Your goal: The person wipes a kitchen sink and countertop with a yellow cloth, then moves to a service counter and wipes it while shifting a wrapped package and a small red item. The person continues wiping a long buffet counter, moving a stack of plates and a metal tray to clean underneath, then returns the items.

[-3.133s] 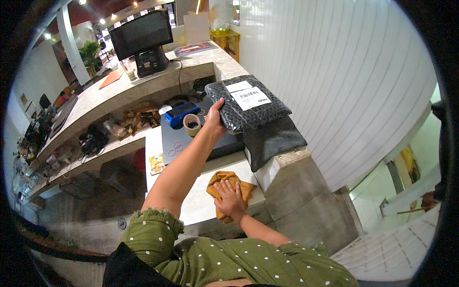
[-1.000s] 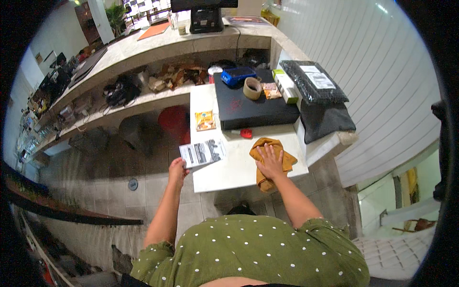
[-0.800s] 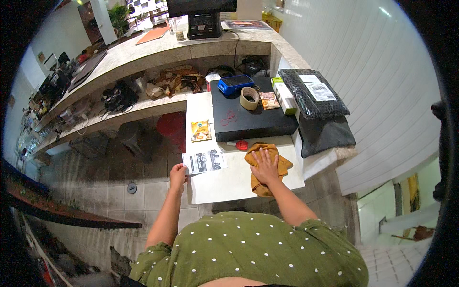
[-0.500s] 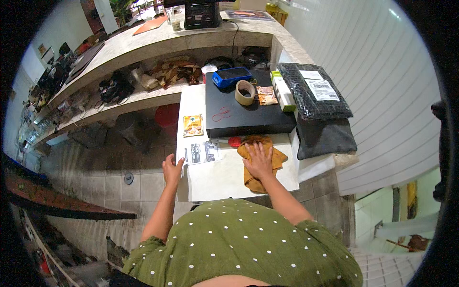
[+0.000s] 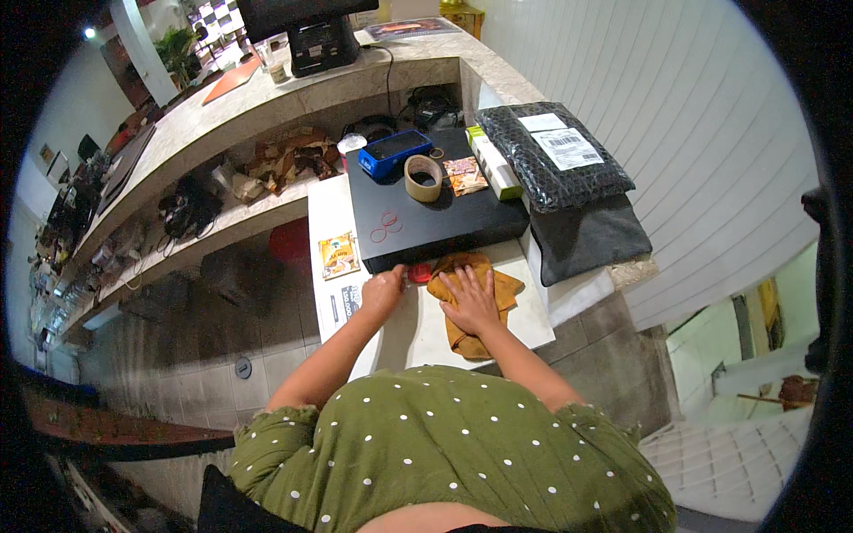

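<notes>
My right hand (image 5: 471, 300) lies flat with spread fingers on a crumpled mustard-brown cloth (image 5: 471, 343), pressing it against the white tabletop (image 5: 404, 342). Closed fingertips of my left hand (image 5: 382, 293) are at the left end of a small red object (image 5: 418, 274), by the front edge of a black box (image 5: 444, 238). What they pinch is hidden. Under my left wrist is a printed grey-and-white paper (image 5: 342, 302), partly covered. A yellow-orange sachet (image 5: 338, 256) rests at the table's left edge.
On the black box are a tape roll (image 5: 423, 178), a blue-cased device (image 5: 394, 153), red rubber bands (image 5: 386, 226), another sachet (image 5: 466, 176) and a green-white carton (image 5: 494, 163). To the right, a black-wrapped parcel (image 5: 555, 155) lies over a dark pouch (image 5: 591, 238). A marble counter (image 5: 178, 151) curves behind.
My left hand has moved from the table's left edge inward to the red object, and its fingers have closed. The right hand stays on the cloth. The view has shifted slightly.
</notes>
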`<action>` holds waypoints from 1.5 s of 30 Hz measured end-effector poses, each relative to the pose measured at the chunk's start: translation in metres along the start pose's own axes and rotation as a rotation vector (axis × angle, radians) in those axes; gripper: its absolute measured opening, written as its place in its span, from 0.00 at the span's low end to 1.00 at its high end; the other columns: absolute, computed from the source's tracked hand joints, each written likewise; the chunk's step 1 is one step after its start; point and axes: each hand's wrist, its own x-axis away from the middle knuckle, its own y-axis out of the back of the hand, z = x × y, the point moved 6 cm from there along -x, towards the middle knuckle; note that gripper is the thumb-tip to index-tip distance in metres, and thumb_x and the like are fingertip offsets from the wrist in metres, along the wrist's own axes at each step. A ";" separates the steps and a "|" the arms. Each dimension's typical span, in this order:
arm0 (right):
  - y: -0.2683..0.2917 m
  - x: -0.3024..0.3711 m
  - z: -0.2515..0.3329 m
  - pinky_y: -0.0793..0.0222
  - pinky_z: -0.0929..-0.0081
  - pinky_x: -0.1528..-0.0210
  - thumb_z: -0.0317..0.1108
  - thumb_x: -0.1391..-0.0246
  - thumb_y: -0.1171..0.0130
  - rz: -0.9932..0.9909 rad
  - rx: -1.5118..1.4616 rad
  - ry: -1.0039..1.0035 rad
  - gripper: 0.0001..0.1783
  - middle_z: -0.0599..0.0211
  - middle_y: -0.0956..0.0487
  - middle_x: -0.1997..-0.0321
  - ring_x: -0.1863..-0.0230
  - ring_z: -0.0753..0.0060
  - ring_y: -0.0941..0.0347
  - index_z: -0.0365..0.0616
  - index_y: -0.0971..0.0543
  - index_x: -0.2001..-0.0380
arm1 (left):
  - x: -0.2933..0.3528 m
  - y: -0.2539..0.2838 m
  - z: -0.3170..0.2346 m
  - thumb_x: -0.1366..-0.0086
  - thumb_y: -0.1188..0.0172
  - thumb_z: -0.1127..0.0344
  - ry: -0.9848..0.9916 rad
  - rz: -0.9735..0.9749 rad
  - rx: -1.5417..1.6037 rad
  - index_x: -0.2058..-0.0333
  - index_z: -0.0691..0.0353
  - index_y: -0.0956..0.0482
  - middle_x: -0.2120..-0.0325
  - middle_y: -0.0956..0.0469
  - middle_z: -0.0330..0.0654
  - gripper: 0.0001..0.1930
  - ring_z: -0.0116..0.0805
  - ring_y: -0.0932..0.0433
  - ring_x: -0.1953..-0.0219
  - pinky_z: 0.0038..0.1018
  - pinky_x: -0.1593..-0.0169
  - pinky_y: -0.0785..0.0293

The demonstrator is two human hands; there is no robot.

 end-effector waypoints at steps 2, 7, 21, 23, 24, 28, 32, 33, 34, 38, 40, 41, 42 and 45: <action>0.007 -0.001 0.002 0.81 0.38 0.28 0.61 0.42 0.54 -0.053 0.033 -0.012 0.37 0.55 0.46 0.26 0.23 0.52 0.61 0.72 0.44 0.30 | -0.009 -0.006 0.000 0.40 0.45 0.65 -0.015 0.033 -0.060 0.60 0.56 0.25 0.74 0.19 0.53 0.10 0.54 0.18 0.70 0.47 0.69 0.24; 0.004 -0.003 -0.002 0.83 0.36 0.29 0.62 0.44 0.52 0.065 -0.011 -0.076 0.38 0.54 0.49 0.25 0.23 0.48 0.66 0.75 0.43 0.30 | -0.011 -0.003 -0.001 0.42 0.42 0.63 0.002 0.068 -0.080 0.66 0.58 0.24 0.72 0.20 0.52 0.08 0.53 0.19 0.67 0.47 0.66 0.23; -0.012 0.018 0.034 0.72 0.28 0.31 0.59 0.44 0.51 0.083 -0.024 0.033 0.39 0.58 0.56 0.23 0.24 0.46 0.60 0.70 0.46 0.29 | -0.084 0.043 -0.116 0.47 0.33 0.62 -0.442 -0.035 0.275 0.63 0.57 0.20 0.66 0.19 0.51 0.13 0.53 0.19 0.62 0.44 0.61 0.24; -0.011 0.016 0.034 0.72 0.29 0.31 0.58 0.45 0.48 0.055 -0.049 0.047 0.38 0.56 0.50 0.25 0.25 0.47 0.58 0.71 0.42 0.31 | -0.112 0.024 -0.149 0.49 0.33 0.62 -0.486 0.059 0.230 0.64 0.56 0.19 0.66 0.19 0.51 0.13 0.54 0.19 0.63 0.44 0.61 0.24; -0.012 0.015 0.034 0.74 0.30 0.30 0.58 0.46 0.47 0.046 -0.053 0.046 0.38 0.56 0.50 0.24 0.24 0.46 0.58 0.71 0.41 0.31 | -0.124 0.015 -0.164 0.50 0.33 0.62 -0.512 0.098 0.194 0.64 0.56 0.19 0.66 0.18 0.51 0.13 0.54 0.19 0.63 0.44 0.61 0.24; -0.006 0.014 0.028 0.74 0.32 0.29 0.58 0.48 0.44 -0.073 -0.099 0.053 0.34 0.54 0.45 0.27 0.25 0.45 0.55 0.64 0.31 0.37 | -0.157 -0.027 -0.205 0.49 0.39 0.66 -0.457 0.329 0.131 0.68 0.60 0.18 0.67 0.18 0.53 0.09 0.54 0.19 0.61 0.45 0.60 0.22; -0.002 0.014 0.021 0.73 0.32 0.29 0.58 0.48 0.43 -0.135 -0.157 0.047 0.32 0.55 0.40 0.29 0.26 0.48 0.53 0.57 0.25 0.41 | -0.165 -0.038 -0.220 0.50 0.37 0.65 -0.458 0.219 0.025 0.67 0.60 0.18 0.67 0.18 0.53 0.11 0.54 0.19 0.62 0.44 0.60 0.21; -0.002 0.013 0.020 0.72 0.32 0.29 0.57 0.48 0.43 -0.146 -0.168 0.046 0.32 0.56 0.40 0.29 0.26 0.49 0.53 0.58 0.25 0.41 | -0.166 -0.040 -0.222 0.51 0.36 0.64 -0.463 0.221 0.006 0.67 0.60 0.18 0.67 0.18 0.52 0.11 0.54 0.18 0.62 0.44 0.60 0.21; -0.002 0.012 0.019 0.72 0.32 0.29 0.57 0.49 0.42 -0.143 -0.179 0.033 0.32 0.57 0.40 0.29 0.25 0.50 0.53 0.58 0.25 0.41 | -0.165 -0.043 -0.222 0.51 0.34 0.64 -0.462 0.245 -0.023 0.68 0.59 0.18 0.67 0.18 0.52 0.11 0.54 0.18 0.62 0.44 0.60 0.21; -0.004 0.010 0.018 0.75 0.32 0.29 0.56 0.50 0.42 -0.172 -0.202 0.027 0.33 0.59 0.39 0.30 0.25 0.51 0.54 0.61 0.26 0.40 | -0.160 -0.048 -0.221 0.55 0.28 0.61 -0.470 0.290 -0.171 0.67 0.57 0.18 0.66 0.18 0.49 0.15 0.50 0.18 0.60 0.42 0.59 0.20; -0.007 0.007 0.017 0.78 0.31 0.29 0.56 0.52 0.40 -0.140 -0.164 0.011 0.35 0.61 0.37 0.30 0.25 0.51 0.55 0.68 0.29 0.38 | -0.158 -0.050 -0.221 0.55 0.28 0.60 -0.466 0.310 -0.196 0.65 0.56 0.18 0.65 0.19 0.48 0.17 0.50 0.19 0.58 0.42 0.58 0.21; -0.009 0.006 0.016 0.78 0.31 0.29 0.56 0.52 0.40 -0.117 -0.163 0.005 0.35 0.61 0.37 0.30 0.25 0.51 0.55 0.68 0.29 0.38 | -0.157 -0.050 -0.220 0.55 0.27 0.60 -0.461 0.320 -0.195 0.64 0.56 0.19 0.65 0.19 0.48 0.18 0.49 0.19 0.57 0.42 0.58 0.21; -0.010 0.005 0.016 0.77 0.30 0.29 0.56 0.52 0.40 -0.094 -0.160 -0.001 0.35 0.61 0.37 0.30 0.25 0.51 0.55 0.68 0.29 0.38 | -0.157 -0.050 -0.219 0.55 0.27 0.60 -0.455 0.328 -0.192 0.63 0.55 0.19 0.64 0.20 0.47 0.19 0.49 0.20 0.56 0.42 0.58 0.21; -0.010 0.006 0.016 0.77 0.31 0.29 0.57 0.52 0.40 -0.092 -0.150 -0.002 0.36 0.60 0.38 0.29 0.25 0.51 0.55 0.68 0.30 0.38 | -0.152 -0.040 -0.225 0.54 0.29 0.50 -0.581 0.195 -0.159 0.61 0.57 0.20 0.66 0.18 0.51 0.24 0.52 0.18 0.62 0.43 0.62 0.22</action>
